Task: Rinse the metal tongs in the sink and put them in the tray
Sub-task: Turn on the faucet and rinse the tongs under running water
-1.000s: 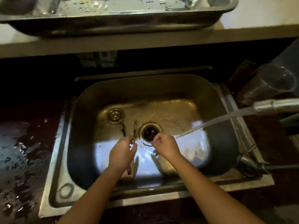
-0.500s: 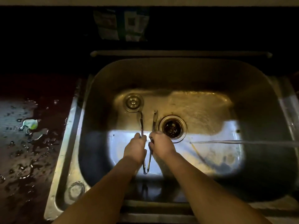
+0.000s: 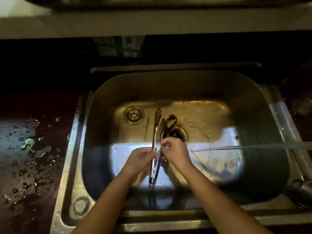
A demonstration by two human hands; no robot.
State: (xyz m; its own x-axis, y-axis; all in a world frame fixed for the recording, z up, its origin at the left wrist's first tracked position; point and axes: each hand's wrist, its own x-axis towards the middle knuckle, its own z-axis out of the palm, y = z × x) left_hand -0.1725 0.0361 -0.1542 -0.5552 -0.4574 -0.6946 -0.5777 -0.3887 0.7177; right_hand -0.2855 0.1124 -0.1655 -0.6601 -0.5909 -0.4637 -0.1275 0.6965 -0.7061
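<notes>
The metal tongs (image 3: 156,125) are held lengthwise over the steel sink (image 3: 104,102), tips pointing away toward the drain (image 3: 175,134), hinge end near me. My left hand (image 3: 141,155) grips the left arm of the tongs at mid-length. My right hand (image 3: 174,149) pinches the right arm from the other side. The two arms lie close together. A thin water stream (image 3: 236,147) comes in from the right and lands on the sink floor just right of my right hand. The dark underside of the metal tray (image 3: 152,2) shows on the shelf at the top edge.
A round strainer plug (image 3: 134,114) lies on the sink floor left of the tongs. The dark countertop (image 3: 25,149) to the left is wet with puddles and a small scrap. A faucet base (image 3: 298,188) sits at the sink's right rim. A carton (image 3: 118,46) stands behind the sink.
The tongs' arms have closed together and lifted slightly, with both hands still on them. The view tilted up a little, bringing the shelf and tray edge back into view.
</notes>
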